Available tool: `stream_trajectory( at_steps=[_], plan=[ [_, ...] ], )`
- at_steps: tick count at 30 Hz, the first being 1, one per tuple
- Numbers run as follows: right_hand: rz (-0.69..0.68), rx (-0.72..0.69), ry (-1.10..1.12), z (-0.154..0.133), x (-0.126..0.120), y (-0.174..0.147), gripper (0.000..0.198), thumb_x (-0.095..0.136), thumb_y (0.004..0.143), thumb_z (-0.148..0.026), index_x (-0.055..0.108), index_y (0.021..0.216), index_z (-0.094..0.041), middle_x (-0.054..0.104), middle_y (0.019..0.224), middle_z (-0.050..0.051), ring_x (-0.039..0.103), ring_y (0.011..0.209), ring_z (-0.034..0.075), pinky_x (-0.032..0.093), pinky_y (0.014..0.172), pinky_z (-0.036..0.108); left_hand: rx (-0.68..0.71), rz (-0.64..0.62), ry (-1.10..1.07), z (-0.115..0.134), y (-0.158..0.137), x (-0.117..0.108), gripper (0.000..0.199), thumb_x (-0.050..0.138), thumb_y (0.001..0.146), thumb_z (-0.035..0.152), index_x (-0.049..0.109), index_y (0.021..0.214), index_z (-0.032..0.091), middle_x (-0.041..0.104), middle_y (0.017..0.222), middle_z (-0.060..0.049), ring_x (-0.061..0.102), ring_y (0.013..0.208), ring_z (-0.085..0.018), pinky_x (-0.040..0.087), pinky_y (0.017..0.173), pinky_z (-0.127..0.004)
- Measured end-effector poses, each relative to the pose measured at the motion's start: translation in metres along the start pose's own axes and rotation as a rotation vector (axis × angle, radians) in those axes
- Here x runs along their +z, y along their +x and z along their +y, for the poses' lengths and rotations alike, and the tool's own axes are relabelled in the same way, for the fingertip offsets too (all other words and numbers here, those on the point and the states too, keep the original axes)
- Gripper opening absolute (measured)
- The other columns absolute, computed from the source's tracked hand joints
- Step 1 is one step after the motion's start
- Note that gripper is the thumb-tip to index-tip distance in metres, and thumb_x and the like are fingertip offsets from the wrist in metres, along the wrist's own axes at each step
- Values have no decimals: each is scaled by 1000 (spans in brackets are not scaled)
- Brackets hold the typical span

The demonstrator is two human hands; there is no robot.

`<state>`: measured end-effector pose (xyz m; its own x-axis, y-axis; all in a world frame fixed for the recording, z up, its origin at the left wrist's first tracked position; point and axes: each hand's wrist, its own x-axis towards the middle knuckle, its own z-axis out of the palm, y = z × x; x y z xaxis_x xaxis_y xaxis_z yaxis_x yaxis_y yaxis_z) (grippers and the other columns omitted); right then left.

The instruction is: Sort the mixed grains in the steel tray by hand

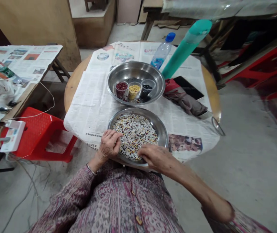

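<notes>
A shallow steel basin (163,132) lies close to my body, spread with mixed grains (136,131), mostly white with red, yellow and black ones among them. My left hand (109,144) is over its left rim, fingers curled and closed at the edge of the grains. From the right, my right hand (154,155) reaches over the near rim with its fingertips pinched together in the grains. What either hand holds is too small or hidden. Beyond stands a deeper steel basin (136,68) with three clear cups: red beans (121,86), yellow grains (134,89) and black beans (147,89).
Newspaper (85,97) covers the round table. A blue-capped plastic bottle (161,51), a tall green bottle (187,48), a dark phone (189,87) and a folded umbrella (187,100) sit at the right. A red stool (38,132) with a power strip (12,136) stands left.
</notes>
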<state>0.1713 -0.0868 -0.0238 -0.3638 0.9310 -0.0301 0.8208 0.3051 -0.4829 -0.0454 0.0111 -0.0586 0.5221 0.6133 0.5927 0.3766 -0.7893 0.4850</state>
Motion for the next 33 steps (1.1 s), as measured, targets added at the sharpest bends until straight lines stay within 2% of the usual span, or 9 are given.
stream_trajectory(
  at_steps=[4, 8, 12, 15, 17, 20, 25, 29, 33],
  plan=[
    [-75, -74, -92, -3, 5, 10, 29, 54, 83, -2, 70, 93, -24, 70, 88, 3, 64, 87, 19, 50, 73, 31, -4, -7, -4, 0, 0, 0, 17, 45, 96, 15, 61, 99, 18, 66, 84, -5, 60, 82, -19, 48, 80, -35],
    [112, -42, -117, 0, 2, 46, 41, 49, 85, -2, 68, 114, -24, 69, 110, 7, 59, 103, 23, 53, 82, 35, -34, -32, 14, 0, 0, -1, 19, 44, 97, 16, 62, 98, 19, 66, 83, -5, 61, 82, -19, 49, 80, -36],
    [263, 4, -139, 3, 1, 82, 34, 51, 94, -17, 64, 124, -23, 64, 126, 11, 53, 117, 27, 51, 94, 45, -23, -3, 30, 0, -1, -1, 18, 44, 96, 16, 62, 101, 19, 67, 85, -5, 62, 82, -20, 49, 80, -36],
    [255, -29, -174, 2, 4, 99, 37, 59, 94, -33, 61, 129, -21, 57, 137, 15, 47, 127, 32, 46, 100, 51, -22, 19, 40, 0, -1, -1, 17, 45, 96, 16, 61, 103, 19, 68, 89, -6, 63, 86, -20, 50, 82, -37],
    [212, -72, -202, 3, 5, 103, 33, 58, 95, -36, 64, 124, -21, 58, 135, 15, 49, 125, 31, 46, 99, 50, -15, 27, 44, 0, -1, -1, 17, 46, 96, 15, 61, 103, 19, 68, 91, -7, 63, 89, -21, 51, 83, -37],
    [182, -69, -265, 11, 2, 95, 21, 56, 95, -29, 69, 109, -20, 64, 123, 13, 53, 116, 29, 47, 94, 46, 4, 34, 41, 0, 0, -1, 17, 46, 96, 15, 61, 103, 19, 68, 89, -7, 63, 87, -20, 50, 82, -36],
    [229, 102, -290, 38, -9, 57, 16, 56, 94, -25, 70, 93, -19, 68, 112, 13, 58, 107, 29, 52, 84, 44, 2, 35, 8, 1, 1, -1, 16, 47, 95, 14, 61, 102, 19, 68, 87, -6, 63, 84, -19, 50, 81, -35],
    [207, 120, -183, 37, -6, 26, 21, 61, 92, -32, 66, 109, -21, 66, 106, 9, 62, 99, 26, 54, 85, 42, 3, 27, 12, 1, 1, -1, 16, 47, 95, 14, 61, 100, 19, 68, 87, -5, 63, 83, -19, 50, 81, -35],
    [155, 49, -54, 13, 14, 23, 33, 61, 90, -21, 58, 124, -20, 63, 107, 8, 64, 96, 21, 55, 84, 36, 19, 33, -1, 1, 1, -2, 16, 48, 95, 12, 61, 102, 18, 67, 88, -5, 62, 85, -19, 49, 82, -34]
  ],
)
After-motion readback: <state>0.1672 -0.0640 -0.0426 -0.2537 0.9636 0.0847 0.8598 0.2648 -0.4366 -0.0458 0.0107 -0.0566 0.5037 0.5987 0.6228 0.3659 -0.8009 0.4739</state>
